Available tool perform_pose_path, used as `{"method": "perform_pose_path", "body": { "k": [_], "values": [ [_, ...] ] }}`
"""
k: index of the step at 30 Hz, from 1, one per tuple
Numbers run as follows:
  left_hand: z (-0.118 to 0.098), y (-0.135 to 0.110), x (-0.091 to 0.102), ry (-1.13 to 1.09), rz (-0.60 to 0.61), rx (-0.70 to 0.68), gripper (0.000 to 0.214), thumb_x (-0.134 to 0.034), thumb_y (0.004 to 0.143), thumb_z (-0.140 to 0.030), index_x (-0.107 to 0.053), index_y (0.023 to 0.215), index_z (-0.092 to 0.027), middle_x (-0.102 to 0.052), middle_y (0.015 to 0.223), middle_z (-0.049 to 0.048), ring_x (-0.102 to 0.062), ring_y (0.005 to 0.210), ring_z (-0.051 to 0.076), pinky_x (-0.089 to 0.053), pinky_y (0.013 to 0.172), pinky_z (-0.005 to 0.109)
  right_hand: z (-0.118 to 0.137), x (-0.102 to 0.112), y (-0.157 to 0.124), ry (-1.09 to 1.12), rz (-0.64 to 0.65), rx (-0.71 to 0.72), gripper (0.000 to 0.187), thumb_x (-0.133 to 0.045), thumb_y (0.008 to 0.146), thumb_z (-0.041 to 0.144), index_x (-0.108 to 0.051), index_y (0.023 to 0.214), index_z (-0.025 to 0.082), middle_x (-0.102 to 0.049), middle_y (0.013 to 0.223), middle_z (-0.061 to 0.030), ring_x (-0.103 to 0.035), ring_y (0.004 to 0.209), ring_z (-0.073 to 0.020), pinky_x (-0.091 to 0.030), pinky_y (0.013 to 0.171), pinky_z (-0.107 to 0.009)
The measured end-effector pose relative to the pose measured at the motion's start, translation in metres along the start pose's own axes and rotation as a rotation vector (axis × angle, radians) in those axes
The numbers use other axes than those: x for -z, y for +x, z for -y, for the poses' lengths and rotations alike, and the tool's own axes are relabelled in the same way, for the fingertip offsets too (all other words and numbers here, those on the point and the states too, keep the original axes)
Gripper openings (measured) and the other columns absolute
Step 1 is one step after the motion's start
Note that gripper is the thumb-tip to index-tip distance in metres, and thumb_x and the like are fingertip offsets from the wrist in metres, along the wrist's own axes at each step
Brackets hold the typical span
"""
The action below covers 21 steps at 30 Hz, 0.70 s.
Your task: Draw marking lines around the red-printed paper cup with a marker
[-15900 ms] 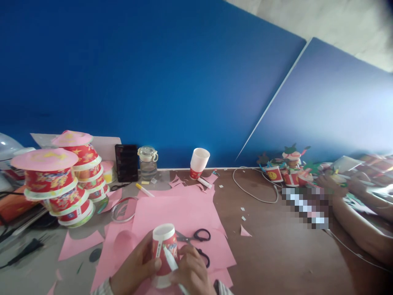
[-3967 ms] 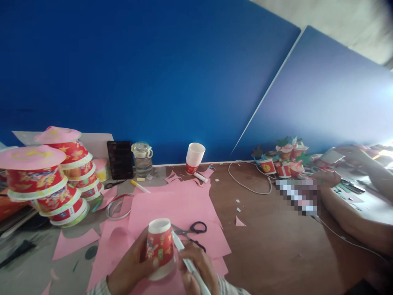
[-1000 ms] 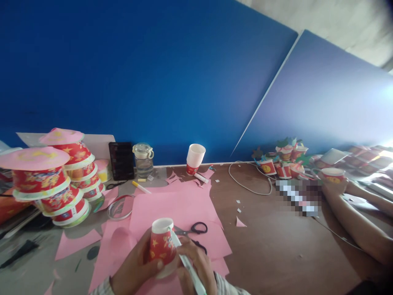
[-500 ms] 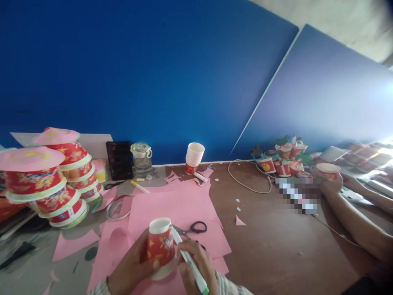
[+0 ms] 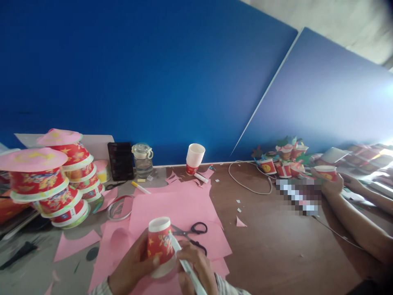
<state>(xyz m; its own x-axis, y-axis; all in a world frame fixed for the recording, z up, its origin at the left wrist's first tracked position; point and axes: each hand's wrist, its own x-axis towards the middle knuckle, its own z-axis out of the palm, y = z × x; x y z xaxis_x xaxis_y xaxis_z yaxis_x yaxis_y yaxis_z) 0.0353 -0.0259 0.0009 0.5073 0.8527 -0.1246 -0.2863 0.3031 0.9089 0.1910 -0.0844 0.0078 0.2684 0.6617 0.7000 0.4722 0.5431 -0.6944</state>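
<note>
Over the near part of the pink paper [image 5: 175, 205], the left hand [image 5: 132, 264] grasps a red paper cup [image 5: 159, 243], narrower end up and thumb across its front, likely to steady the wall; above the paper too, the right hand [image 5: 199, 262] grips a white marker [image 5: 190, 270] aslant, seemingly so its tip can reach the cup's side, though contact cannot be told; scissors [image 5: 186, 233] lie on the paper; stacked cups [image 5: 195, 155] stand past its far edge, apparently out of the way.
</note>
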Motion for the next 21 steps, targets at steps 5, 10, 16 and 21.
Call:
{"method": "perform_pose_path", "body": {
  "k": [5,10,16,21],
  "values": [
    [-0.0003,0.0001,-0.0016,0.014,-0.026,-0.031,0.057,-0.075,0.049,-0.023,-0.048,0.098,-0.021,-0.060,0.085,0.0051,-0.056,0.074,0.024,-0.048,0.060,0.033,-0.0074,-0.0036,0.0022,0.063,0.161,0.211,0.026,-0.044,0.081,0.041,-0.062,0.085,0.022,-0.063,0.051,-0.0010,-0.067,0.065,-0.0248,-0.055,0.056,-0.029],
    [-0.0031,0.0011,-0.0040,0.034,-0.015,-0.046,0.061,-0.075,0.049,-0.021,-0.045,0.102,-0.023,-0.059,0.087,0.0044,-0.055,0.075,0.023,-0.048,0.063,0.035,-0.0051,-0.0058,0.0030,0.075,0.165,0.214,0.026,-0.042,0.083,0.039,-0.061,0.083,0.021,-0.061,0.050,-0.0001,-0.064,0.056,-0.0217,-0.054,0.062,-0.032],
    [-0.0014,0.0003,-0.0024,0.061,-0.022,-0.046,0.060,-0.075,0.049,-0.022,-0.046,0.101,-0.023,-0.059,0.087,0.0041,-0.055,0.077,0.025,-0.047,0.064,0.036,-0.0011,-0.0053,0.0045,0.043,0.179,0.193,0.030,-0.039,0.084,0.042,-0.061,0.081,0.022,-0.063,0.053,-0.0017,-0.065,0.065,-0.0227,-0.054,0.062,-0.030],
    [-0.0033,-0.0001,-0.0029,0.030,0.006,-0.016,0.057,-0.074,0.049,-0.027,-0.047,0.100,-0.021,-0.060,0.087,0.0057,-0.055,0.079,0.027,-0.047,0.065,0.037,-0.0007,-0.0006,0.0052,0.037,0.143,0.135,0.030,-0.041,0.082,0.043,-0.062,0.082,0.022,-0.067,0.062,-0.0043,-0.067,0.066,-0.0235,-0.055,0.055,-0.026]
  ]
}}
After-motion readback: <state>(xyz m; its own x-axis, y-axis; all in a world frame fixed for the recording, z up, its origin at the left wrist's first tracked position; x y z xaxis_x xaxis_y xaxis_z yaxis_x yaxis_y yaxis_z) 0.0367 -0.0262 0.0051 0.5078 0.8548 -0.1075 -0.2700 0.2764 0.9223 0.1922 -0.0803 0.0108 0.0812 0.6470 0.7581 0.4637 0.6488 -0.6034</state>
